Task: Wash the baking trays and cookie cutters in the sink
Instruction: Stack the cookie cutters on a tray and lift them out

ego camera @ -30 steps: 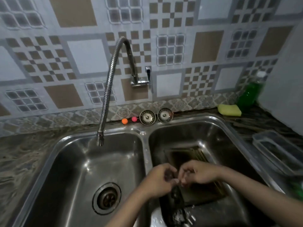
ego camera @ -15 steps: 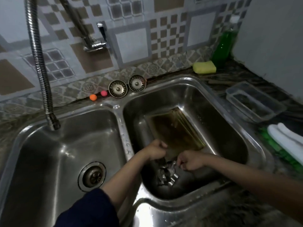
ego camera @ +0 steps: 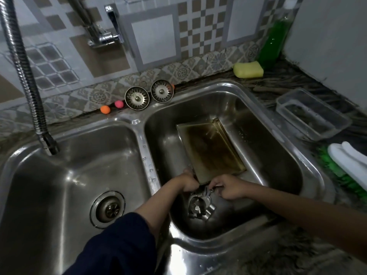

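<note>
A stained brownish baking tray (ego camera: 211,149) lies tilted in the right basin of the double steel sink (ego camera: 309,165). Several metal cookie cutters (ego camera: 200,205) lie heaped on the basin floor just below its near edge. My left hand (ego camera: 188,181) curls round the tray's near left corner. My right hand (ego camera: 228,187) is curled beside it, pinching the top cookie cutter. The two hands almost touch over the pile.
A flexible steel faucet hose (ego camera: 25,76) hangs over the left basin, whose drain (ego camera: 108,209) is open. Two strainer plugs (ego camera: 137,98), a yellow sponge (ego camera: 248,69), a green soap bottle (ego camera: 275,38), a clear plastic container (ego camera: 311,114) and a white-handled green brush (ego camera: 347,163) are around the sink.
The view has tipped downward and to the right. Both hands have sunk from above the tray's near edge to the bottom of the right basin, onto the tray corner and cutters.
</note>
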`<state>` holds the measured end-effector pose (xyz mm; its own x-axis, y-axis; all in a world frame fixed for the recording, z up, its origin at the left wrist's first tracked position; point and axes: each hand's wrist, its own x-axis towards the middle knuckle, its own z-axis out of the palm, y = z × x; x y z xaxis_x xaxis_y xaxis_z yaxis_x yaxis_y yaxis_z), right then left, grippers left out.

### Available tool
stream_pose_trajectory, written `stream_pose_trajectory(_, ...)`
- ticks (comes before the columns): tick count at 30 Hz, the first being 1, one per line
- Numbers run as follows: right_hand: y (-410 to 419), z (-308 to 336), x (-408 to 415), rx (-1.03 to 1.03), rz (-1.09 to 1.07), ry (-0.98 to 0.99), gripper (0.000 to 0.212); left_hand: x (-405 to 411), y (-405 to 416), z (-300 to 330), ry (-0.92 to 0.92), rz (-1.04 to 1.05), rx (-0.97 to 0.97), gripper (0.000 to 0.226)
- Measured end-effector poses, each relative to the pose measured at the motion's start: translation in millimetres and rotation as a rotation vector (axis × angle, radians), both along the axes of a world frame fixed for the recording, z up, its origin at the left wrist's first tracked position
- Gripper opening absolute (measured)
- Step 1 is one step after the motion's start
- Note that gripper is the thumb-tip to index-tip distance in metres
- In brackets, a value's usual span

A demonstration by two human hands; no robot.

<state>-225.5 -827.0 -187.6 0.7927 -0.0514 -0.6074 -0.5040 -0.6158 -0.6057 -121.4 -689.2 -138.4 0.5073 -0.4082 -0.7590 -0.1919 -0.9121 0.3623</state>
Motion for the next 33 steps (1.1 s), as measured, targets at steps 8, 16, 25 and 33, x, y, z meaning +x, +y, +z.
stream_pose_trajectory(8, -1.1, -1.1, -4.4, 0.100, -0.076, -0.094, 0.044, 6.0, 0.7, -15.4, 0.040, -0.186, 0.099, 0.053)
stream_pose_trajectory(16, -4.6, -2.1, -4.3, -0.104, 0.191, 0.047, 0.066, 8.9, 0.9, -18.6, -0.023, -0.295, 0.137, 0.034)
stream_pose_trajectory(25, -2.9, 1.3, -4.7, -0.074, 0.198, 0.151, 0.050, 11.8, -1.4, -16.2, 0.018, -0.284, 0.075, 0.044)
stream_pose_trajectory(33, 6.2, 4.5, -7.6, 0.099, 0.137, 0.270, 0.072, 4.4, 4.6, -18.3, 0.060, -0.534, 0.209, 0.047)
